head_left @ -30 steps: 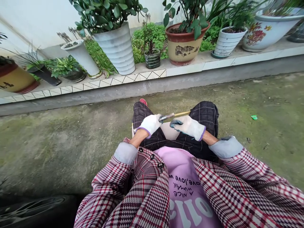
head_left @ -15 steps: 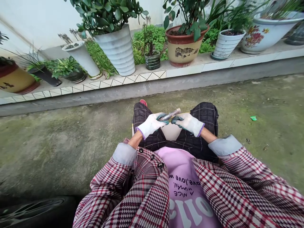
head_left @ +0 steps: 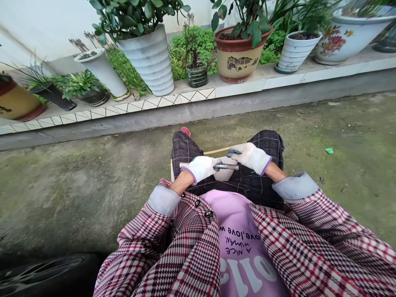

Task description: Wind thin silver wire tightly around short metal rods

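My left hand (head_left: 202,168), in a white work glove with dark green fingers and a purple cuff, is closed around a slim silver-grey rod (head_left: 228,166). The rod lies roughly level, with a paler end showing left of the glove; its exact kind I cannot make out. Just above the rod's right end is my right hand (head_left: 250,156), gloved the same way. Its fingers point left, loosely stretched and slightly bent, with nothing visible in them. Beneath the hands a pale surface (head_left: 224,175) shows between my thighs, and a thin yellowish strip (head_left: 216,151) runs beyond it.
Several potted plants, among them a ribbed white pot (head_left: 148,62) and a tan pot (head_left: 238,62), stand along a tiled ledge (head_left: 198,95) ahead. A green scrap (head_left: 329,150) lies on the concrete floor (head_left: 123,177). A dark wheel (head_left: 46,276) is at the lower left.
The rod has turned in my left hand from slanting up to the right to nearly level, its pale end now on the left. My right hand has risen slightly, away from the rod.
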A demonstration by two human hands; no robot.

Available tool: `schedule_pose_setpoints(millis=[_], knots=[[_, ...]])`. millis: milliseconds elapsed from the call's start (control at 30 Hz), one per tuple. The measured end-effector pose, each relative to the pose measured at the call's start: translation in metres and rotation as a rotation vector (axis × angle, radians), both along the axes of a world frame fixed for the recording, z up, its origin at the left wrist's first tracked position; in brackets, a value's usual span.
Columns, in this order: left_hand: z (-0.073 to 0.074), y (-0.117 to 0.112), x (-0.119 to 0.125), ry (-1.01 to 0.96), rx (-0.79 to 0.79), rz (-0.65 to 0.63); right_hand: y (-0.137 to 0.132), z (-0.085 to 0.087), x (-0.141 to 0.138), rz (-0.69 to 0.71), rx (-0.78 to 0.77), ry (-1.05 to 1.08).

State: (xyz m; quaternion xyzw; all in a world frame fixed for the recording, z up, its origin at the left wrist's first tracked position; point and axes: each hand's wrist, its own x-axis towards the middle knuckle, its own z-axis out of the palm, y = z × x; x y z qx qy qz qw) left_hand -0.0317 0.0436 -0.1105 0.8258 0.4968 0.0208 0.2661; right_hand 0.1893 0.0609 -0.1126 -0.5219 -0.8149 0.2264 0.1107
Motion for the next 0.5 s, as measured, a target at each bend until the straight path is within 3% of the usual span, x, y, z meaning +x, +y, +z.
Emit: schedule_pose_setpoints(millis=[167,300,400,500], knots=[[0.012,-0.002,-0.006,-0.219,-0.027,-0.027,0.013,-0.007,0.009,-0.048,-0.107,0.248],[0.011,0.010,-0.011,-0.491,-0.042,0.074,0.004,-0.007,-0.005,-0.118,-0.210,0.305],[0.002,0.018,-0.013,-0.491,-0.029,0.176,-0.009,-0.006,-0.018,-0.107,-0.214,0.226],[-0.007,0.023,-0.015,-0.384,0.032,0.182,-0.021,-0.006,-0.027,-0.002,-0.138,0.112]])
